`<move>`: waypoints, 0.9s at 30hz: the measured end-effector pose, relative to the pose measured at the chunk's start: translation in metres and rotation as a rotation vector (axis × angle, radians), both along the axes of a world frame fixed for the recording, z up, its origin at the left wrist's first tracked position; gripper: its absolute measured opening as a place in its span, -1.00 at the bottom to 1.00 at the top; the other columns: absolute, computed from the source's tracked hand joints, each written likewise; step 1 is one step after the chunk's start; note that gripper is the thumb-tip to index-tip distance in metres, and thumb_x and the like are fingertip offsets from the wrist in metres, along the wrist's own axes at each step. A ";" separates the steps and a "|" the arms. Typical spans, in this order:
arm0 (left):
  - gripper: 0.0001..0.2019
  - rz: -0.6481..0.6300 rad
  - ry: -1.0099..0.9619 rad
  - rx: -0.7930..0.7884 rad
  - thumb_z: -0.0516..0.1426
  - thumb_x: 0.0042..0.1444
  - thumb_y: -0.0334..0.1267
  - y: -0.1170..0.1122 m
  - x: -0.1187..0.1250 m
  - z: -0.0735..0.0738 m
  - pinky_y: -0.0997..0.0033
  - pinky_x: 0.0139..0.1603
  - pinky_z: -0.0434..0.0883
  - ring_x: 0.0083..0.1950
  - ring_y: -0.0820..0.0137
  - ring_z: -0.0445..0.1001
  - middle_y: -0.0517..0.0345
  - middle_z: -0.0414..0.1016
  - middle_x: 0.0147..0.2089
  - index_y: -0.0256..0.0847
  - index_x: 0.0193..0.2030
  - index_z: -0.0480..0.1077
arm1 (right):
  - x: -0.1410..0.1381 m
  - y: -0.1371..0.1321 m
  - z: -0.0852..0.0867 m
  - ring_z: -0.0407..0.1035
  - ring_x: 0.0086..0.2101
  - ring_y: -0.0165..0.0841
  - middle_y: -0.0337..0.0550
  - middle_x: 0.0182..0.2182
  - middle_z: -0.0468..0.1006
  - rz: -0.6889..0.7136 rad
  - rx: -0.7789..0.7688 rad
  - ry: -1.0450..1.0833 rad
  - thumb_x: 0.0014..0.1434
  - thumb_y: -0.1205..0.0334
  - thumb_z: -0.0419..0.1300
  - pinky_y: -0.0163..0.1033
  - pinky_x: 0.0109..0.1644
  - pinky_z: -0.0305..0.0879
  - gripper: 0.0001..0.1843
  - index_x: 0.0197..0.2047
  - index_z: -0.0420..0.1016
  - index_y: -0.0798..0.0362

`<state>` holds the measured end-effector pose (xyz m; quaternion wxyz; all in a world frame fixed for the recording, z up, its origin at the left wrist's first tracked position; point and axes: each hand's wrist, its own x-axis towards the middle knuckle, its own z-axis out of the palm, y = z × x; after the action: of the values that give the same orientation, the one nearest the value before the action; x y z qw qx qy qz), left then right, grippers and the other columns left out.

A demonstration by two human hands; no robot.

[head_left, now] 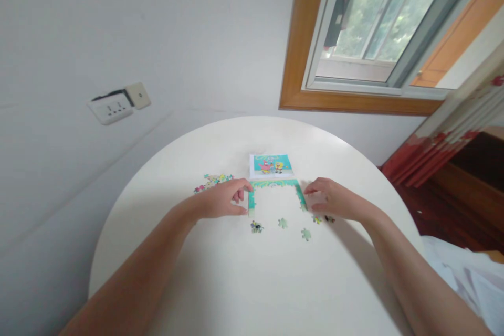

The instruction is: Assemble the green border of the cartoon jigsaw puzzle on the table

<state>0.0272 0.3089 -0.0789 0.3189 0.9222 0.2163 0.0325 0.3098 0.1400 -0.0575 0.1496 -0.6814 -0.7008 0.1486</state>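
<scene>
A partly joined jigsaw puzzle frame (273, 184), teal with a top edge and two sides, lies flat on the round white table (252, 283). My left hand (224, 198) rests at its left side, thumb and fingers apart, fingertips by the teal edge. At the right side is my right hand (327, 198), fingers curved and apart, touching or close to that edge. Neither hand visibly holds a piece. Loose puzzle pieces lie in front: a dark patterned cluster (256, 227), a pale green piece (282, 223) and another pale green piece (306, 234). Small coloured pieces (317, 219) sit under my right wrist.
Behind the frame is a reference picture (271, 166) with a pink and a yellow cartoon figure. A pile of loose pieces (212, 181) lies beyond my left hand. The table's far edge meets a white wall with a socket (112, 108); a window (366, 26) is at the right.
</scene>
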 end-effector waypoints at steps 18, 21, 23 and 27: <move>-0.55 -0.006 0.038 0.120 0.20 -0.02 -0.10 -0.009 0.004 0.001 0.38 -0.13 0.30 -0.18 0.33 0.38 0.13 0.36 -0.20 -0.19 0.01 0.28 | -0.008 0.002 0.002 0.42 -0.18 -0.24 -0.07 -0.26 0.56 0.074 0.037 -0.118 -0.04 0.38 0.24 -0.17 -0.05 0.32 -0.78 -0.26 0.57 0.06; -0.55 -0.014 0.024 0.107 0.19 -0.01 -0.10 -0.007 0.002 -0.001 0.38 -0.13 0.32 -0.19 0.34 0.39 0.13 0.36 -0.20 -0.18 0.02 0.27 | -0.007 0.001 0.002 0.41 -0.17 -0.23 -0.07 -0.25 0.55 0.089 0.028 -0.117 -0.03 0.37 0.24 -0.15 -0.03 0.32 -0.79 -0.25 0.56 0.05; -0.54 -0.005 0.006 0.119 0.17 0.02 -0.10 -0.004 0.000 -0.001 0.37 -0.11 0.33 -0.17 0.33 0.39 0.11 0.36 -0.17 -0.18 0.05 0.25 | -0.007 0.001 0.002 0.40 -0.16 -0.23 -0.07 -0.25 0.55 0.094 0.028 -0.109 -0.03 0.37 0.24 -0.14 -0.02 0.31 -0.78 -0.24 0.56 0.05; -0.46 0.030 -0.064 0.315 0.17 0.02 0.05 -0.002 0.002 -0.001 0.20 0.11 0.26 0.05 0.19 0.31 -0.05 0.32 0.03 -0.20 0.08 0.26 | -0.008 0.000 0.002 0.40 -0.14 -0.21 -0.04 -0.23 0.55 0.082 0.048 -0.113 -0.05 0.37 0.26 -0.12 0.00 0.31 -0.75 -0.22 0.55 0.06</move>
<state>0.0291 0.3067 -0.0803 0.1763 0.9560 0.2119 0.1002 0.3015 0.1399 -0.0555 0.1197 -0.6557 -0.7389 0.0990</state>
